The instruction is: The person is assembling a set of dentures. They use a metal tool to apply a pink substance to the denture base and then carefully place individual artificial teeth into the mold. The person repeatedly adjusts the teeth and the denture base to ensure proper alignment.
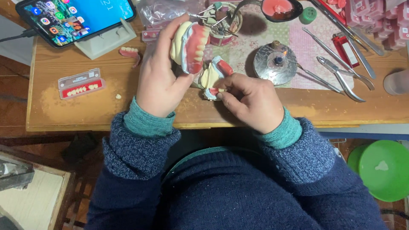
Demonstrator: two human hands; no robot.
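On the wooden bench (pixel 85 110), the left hand (pixel 159 81) holds up a denture model (pixel 191 44), cream plaster base with pink wax gums and a row of teeth, fingers wrapped around the base and thumb on its near edge. Looks fairly heavy and stiff, but I'd guess the wax is soft and marks easily, so gripping the plaster is the way to go. Lower down, the right hand (pixel 251 100) has the second model (pixel 213 79) resting on the bench, thumb and forefinger pinched together on a small tooth (pixel 220 90) at its front edge. Tiny, slippery-looking thing.
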